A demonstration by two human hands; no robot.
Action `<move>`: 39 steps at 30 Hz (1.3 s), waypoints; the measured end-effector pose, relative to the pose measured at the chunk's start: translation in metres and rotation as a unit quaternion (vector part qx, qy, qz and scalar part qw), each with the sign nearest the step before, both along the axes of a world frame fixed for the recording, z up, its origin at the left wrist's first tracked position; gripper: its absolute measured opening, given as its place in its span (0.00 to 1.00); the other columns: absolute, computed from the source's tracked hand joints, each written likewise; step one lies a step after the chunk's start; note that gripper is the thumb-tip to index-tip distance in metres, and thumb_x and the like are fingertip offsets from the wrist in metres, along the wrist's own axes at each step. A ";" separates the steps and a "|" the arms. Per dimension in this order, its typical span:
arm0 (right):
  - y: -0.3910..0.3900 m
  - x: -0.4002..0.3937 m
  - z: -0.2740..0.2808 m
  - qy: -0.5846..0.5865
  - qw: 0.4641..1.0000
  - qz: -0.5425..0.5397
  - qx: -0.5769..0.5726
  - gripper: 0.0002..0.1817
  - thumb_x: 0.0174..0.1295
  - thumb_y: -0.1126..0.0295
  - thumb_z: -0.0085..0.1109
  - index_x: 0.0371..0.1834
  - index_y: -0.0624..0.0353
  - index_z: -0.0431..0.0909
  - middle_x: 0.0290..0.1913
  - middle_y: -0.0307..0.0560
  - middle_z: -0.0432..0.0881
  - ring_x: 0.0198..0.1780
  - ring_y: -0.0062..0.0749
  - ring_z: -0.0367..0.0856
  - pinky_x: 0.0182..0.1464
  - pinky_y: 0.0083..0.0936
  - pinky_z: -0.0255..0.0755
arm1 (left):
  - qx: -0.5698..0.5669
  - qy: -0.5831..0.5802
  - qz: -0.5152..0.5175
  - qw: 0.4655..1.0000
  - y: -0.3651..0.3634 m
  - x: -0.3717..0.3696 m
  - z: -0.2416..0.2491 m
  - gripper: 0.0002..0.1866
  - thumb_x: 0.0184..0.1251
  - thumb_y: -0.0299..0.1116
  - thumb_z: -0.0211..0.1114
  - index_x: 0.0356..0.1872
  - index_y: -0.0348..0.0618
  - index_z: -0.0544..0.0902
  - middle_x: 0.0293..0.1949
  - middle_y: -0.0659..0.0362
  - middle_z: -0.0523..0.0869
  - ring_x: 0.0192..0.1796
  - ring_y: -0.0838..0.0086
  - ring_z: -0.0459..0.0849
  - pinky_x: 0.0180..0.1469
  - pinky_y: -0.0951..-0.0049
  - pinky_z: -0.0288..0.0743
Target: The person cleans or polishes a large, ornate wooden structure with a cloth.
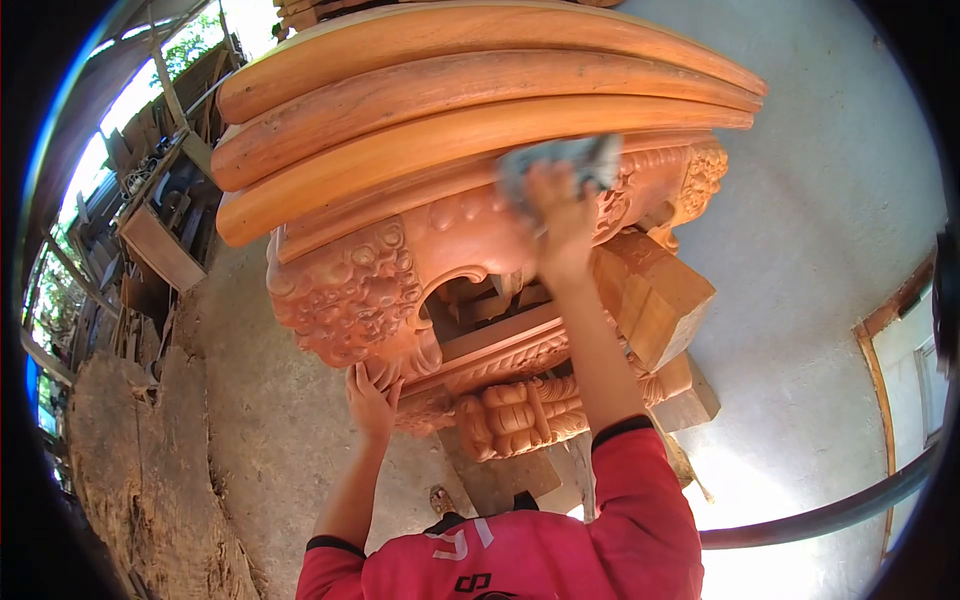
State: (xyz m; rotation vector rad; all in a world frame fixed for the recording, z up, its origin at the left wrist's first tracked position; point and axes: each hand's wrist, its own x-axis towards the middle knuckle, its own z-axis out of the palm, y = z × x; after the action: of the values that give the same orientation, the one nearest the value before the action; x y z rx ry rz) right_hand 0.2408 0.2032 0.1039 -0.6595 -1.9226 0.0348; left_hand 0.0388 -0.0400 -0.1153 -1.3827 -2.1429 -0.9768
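A grey-blue cloth (580, 160), smeared by motion, lies under my right hand (560, 215), pressed against the upper front of a carved wooden piece of furniture (450, 225). Orange-brown wood forms its long rounded mouldings (480, 130) above, with curled carving (350, 290) on the near left corner. Below that corner, my left hand (372, 402) rests its outstretched fingers on the lower carved edge. Between my arms, an arched opening shows the inside and a lower carved rail (510, 365).
Wooden blocks (655, 300) stand under and beside the piece on the right. A rough wooden slab (140, 460) and stacked scrap wood (165, 240) line the left. A dark hose or pipe (830, 520) curves at lower right, near a framed opening (885, 400).
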 end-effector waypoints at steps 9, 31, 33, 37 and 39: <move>-0.023 0.010 -0.024 -0.109 0.988 -0.003 0.109 0.24 0.52 0.76 0.50 0.56 0.64 0.69 0.60 0.55 0.68 0.65 0.48 0.61 0.64 0.46 0.52 | 0.010 -0.014 -0.006 1.000 0.003 0.001 0.000 0.43 0.51 0.39 0.70 0.62 0.34 0.53 0.57 0.40 0.63 0.55 0.45 0.68 0.55 0.58 0.66; -0.191 0.088 -0.325 -0.319 0.923 0.124 -0.175 0.27 0.49 0.73 0.51 0.57 0.54 0.70 0.61 0.46 0.69 0.65 0.34 0.63 0.61 0.34 0.61 | 0.025 -0.582 0.055 0.811 -0.010 0.091 -0.111 0.40 0.68 0.49 0.48 0.66 0.26 0.42 0.66 0.41 0.54 0.67 0.56 0.57 0.67 0.63 0.49; -0.165 0.099 -0.359 -0.342 0.910 0.040 -0.229 0.25 0.52 0.72 0.47 0.58 0.53 0.70 0.63 0.45 0.67 0.64 0.34 0.63 0.61 0.35 0.60 | -0.003 -0.630 0.065 0.774 0.000 0.096 -0.115 0.39 0.68 0.48 0.48 0.65 0.26 0.43 0.65 0.42 0.57 0.67 0.59 0.59 0.66 0.65 0.52; -0.115 0.122 -0.339 -0.293 0.821 -0.092 -0.482 0.26 0.53 0.70 0.47 0.59 0.54 0.68 0.63 0.46 0.66 0.61 0.38 0.66 0.59 0.36 0.63 | -0.093 -0.670 0.034 0.736 0.018 0.096 -0.122 0.39 0.68 0.47 0.48 0.65 0.25 0.44 0.63 0.41 0.62 0.63 0.57 0.65 0.62 0.67 0.60; -0.117 0.115 -0.343 -0.418 0.816 -0.143 -0.373 0.28 0.52 0.68 0.49 0.61 0.53 0.66 0.62 0.49 0.67 0.61 0.40 0.66 0.59 0.36 0.62 | -0.065 -0.648 0.018 0.759 0.032 0.113 -0.136 0.40 0.67 0.48 0.48 0.65 0.24 0.44 0.62 0.39 0.63 0.62 0.55 0.67 0.61 0.67 0.61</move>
State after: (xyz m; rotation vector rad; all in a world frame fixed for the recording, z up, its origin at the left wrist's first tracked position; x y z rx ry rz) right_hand 0.3558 0.0858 -0.2386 -1.7124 -2.6228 0.3829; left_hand 0.1518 -0.0084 -0.2517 -0.6230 -3.1303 -2.2354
